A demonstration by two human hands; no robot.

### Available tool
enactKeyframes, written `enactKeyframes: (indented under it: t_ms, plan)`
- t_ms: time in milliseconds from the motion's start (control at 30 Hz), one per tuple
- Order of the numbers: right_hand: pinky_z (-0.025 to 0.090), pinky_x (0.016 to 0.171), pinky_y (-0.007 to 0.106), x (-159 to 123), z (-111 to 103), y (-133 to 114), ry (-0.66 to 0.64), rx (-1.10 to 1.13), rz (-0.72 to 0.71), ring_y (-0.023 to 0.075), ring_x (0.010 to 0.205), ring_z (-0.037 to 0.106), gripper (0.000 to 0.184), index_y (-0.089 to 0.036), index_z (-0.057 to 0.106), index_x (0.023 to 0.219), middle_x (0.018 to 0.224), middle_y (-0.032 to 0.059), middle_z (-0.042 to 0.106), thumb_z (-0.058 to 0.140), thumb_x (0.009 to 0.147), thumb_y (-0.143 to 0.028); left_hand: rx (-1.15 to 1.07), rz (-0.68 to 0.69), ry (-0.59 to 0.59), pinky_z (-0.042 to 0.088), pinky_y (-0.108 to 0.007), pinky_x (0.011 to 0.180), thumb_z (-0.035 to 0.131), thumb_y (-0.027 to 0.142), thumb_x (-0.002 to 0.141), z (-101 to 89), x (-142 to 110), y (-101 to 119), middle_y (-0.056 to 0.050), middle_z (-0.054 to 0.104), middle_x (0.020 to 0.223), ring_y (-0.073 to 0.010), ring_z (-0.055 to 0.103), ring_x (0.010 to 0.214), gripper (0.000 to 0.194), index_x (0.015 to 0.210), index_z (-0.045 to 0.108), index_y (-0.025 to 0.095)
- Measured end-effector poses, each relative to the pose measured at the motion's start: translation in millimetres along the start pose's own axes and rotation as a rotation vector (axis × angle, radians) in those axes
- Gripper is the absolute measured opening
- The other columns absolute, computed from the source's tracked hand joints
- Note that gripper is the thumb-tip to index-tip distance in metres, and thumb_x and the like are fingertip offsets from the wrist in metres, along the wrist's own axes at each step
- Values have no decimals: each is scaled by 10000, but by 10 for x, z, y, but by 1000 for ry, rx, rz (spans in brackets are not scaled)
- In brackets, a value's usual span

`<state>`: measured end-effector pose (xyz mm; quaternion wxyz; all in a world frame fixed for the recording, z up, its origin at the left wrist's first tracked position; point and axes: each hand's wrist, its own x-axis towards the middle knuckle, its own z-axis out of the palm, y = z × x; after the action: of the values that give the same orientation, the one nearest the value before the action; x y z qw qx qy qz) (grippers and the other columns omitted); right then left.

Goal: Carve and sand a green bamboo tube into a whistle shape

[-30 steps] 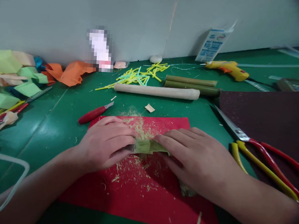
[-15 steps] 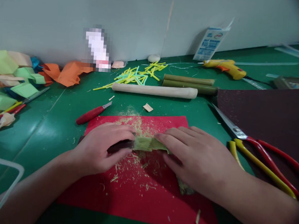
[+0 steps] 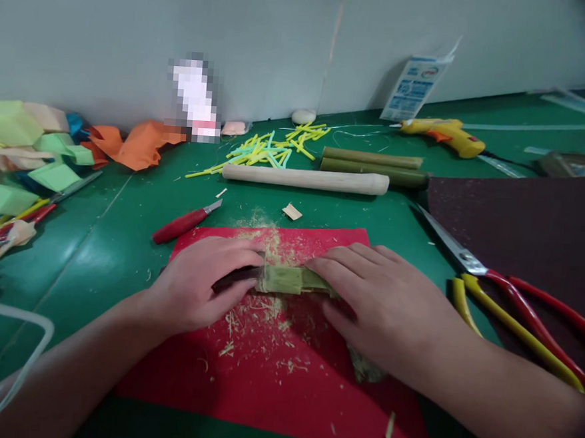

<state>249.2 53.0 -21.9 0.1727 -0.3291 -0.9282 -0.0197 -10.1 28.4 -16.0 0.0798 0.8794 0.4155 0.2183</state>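
Head view showed the left hand (image 3: 194, 292) closed round a dark strip, apparently sandpaper, rubbing the green bamboo piece (image 3: 288, 280), which the right hand (image 3: 386, 306) pinned flat near the far edge of the red mat (image 3: 280, 392). Done well, strokes should have run along the grain with the right fingers (image 3: 334, 265) clear of the strip.

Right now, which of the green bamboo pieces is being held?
The short bamboo piece on the red mat, pinned between left hand and right hand; the two longer sticks lie untouched behind the pale dowel.
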Motion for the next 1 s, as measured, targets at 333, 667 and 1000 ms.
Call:
enactKeyframes:
  t_ms: [333,667,1000]
  plan:
    - [442,751,391,0,37,4,-21,110,48,265,923,621,242,-185,650,1037,970,72,695,602,859,-341,278,-40,163,531,-331,902,450,208,950,-4,9,7,-74,716,1123,-209,685,1006,279,1168,608,133]
    - [463,784,404,26,5,-13,8,178,21,268,925,619,213,-166,653,1019,974,74,692,615,834,-265,203,5,40,543,-347,805,469,214,921,22,20,23,-72,703,1116,-218,681,941,337,1252,520,174]
    - [483,768,405,24,-13,-34,61,198,-16,264,914,630,216,-161,645,1033,994,88,697,579,853,-260,195,21,48,528,-343,817,448,109,823,-31,8,47,-67,688,1121,-214,665,941,435,1248,511,176]
